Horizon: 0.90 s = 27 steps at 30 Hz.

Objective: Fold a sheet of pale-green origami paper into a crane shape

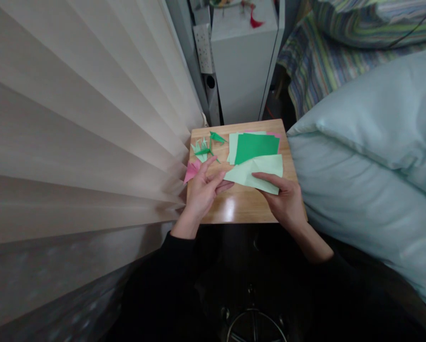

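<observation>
A folded pale green paper sheet (257,174) lies over the small wooden table (239,206). My right hand (286,202) grips its near right edge, thumb on top and fingers curled under. My left hand (203,190) pinches the sheet's left corner between thumb and fingers. Just beyond the sheet lies a dark green square (256,147) on top of a stack of pale green and pink papers (233,147).
Several folded green paper cranes (206,147) stand at the table's far left, and a pink folded piece (191,171) sticks out at its left edge. A pleated curtain (84,142) hangs left, a pale blue pillow (369,166) right, a white cabinet (243,61) behind.
</observation>
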Available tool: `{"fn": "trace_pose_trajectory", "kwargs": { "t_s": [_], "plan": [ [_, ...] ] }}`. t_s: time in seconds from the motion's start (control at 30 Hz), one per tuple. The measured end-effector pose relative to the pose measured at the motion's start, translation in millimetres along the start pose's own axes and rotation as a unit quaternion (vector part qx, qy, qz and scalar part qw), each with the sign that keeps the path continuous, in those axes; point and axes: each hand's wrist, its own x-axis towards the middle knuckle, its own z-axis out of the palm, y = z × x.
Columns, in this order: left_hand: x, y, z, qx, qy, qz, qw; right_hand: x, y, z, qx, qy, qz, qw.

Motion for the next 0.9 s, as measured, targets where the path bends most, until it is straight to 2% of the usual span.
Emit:
{"fn": "trace_pose_trajectory", "kwargs": {
  "t_s": [0.17,0.33,0.47,0.57,0.63,0.7,0.77,0.9],
  "plan": [
    [0,-2,2.1,0.025,-0.076,0.077,0.994,-5,6,11,0.080,0.016,0.054,0.995],
    [1,-5,-2.3,0.176,-0.108,0.168,0.964,-4,5,11,0.073,-0.021,0.059,0.995],
    [2,-4,-12.0,0.290,-0.135,0.176,0.931,0,3,4,0.042,-0.037,0.051,0.997],
    [5,-2,-18.8,0.345,-0.098,0.196,0.913,3,2,0,0.062,-0.084,0.071,0.992],
    [7,1,-22.4,0.363,-0.047,0.218,0.905,5,1,-4,0.081,-0.142,0.094,0.982],
    [8,4,-24.4,0.352,-0.022,0.218,0.910,8,-2,-9,0.101,-0.204,0.129,0.965],
    [7,6,-23.9,0.331,-0.024,0.204,0.921,10,-5,-14,0.102,-0.230,0.148,0.957],
    [5,7,-21.1,0.329,-0.061,0.187,0.924,15,-10,-22,0.095,-0.225,0.160,0.956]
  ]
}}
